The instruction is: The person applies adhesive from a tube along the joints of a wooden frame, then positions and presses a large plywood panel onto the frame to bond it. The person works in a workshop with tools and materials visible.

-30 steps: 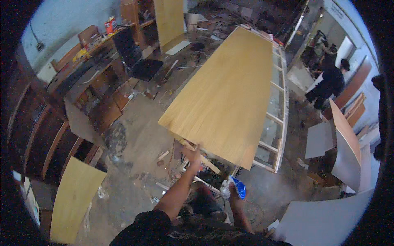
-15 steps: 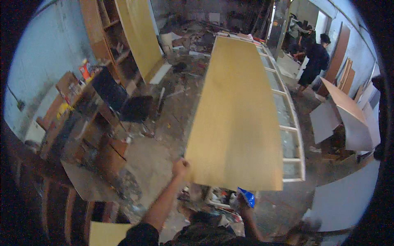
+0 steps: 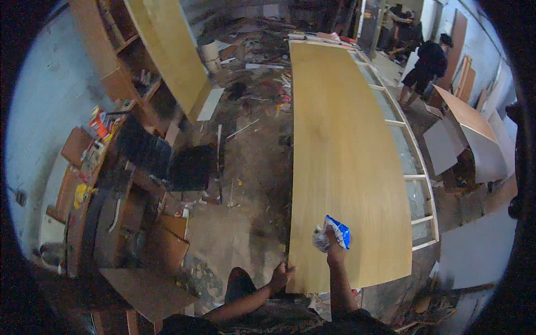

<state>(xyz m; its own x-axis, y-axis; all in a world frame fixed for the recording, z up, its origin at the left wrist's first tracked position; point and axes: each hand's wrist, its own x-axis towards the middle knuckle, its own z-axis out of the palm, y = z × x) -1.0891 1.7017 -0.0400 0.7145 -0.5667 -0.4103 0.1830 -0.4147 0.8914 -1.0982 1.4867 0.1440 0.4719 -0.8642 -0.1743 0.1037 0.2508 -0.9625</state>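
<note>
A long yellowish plywood sheet (image 3: 349, 162) stretches away in front of me. It lies over a pale slatted wooden frame (image 3: 430, 223), whose right side shows past the sheet. My left hand (image 3: 282, 276) is closed at the sheet's near left edge, gripping it; the fingertips are partly hidden. Over the near end of the sheet, my right hand (image 3: 336, 252) holds a crumpled blue and white plastic packet (image 3: 339, 230), its fingers wrapped round it.
To the left stand a black chair (image 3: 192, 167) and a cluttered workbench (image 3: 92, 167). A tall shelf unit (image 3: 131, 61) has another plywood panel (image 3: 167, 56) leaning by it. Scraps litter the floor. At the back right is a person in dark clothes (image 3: 427, 67), near leaning boards (image 3: 466, 128).
The plywood sheet now sits further right in view and covers the frame's left part. My right hand has come up with the packet, over the sheet. My left hand is lower along the edge.
</note>
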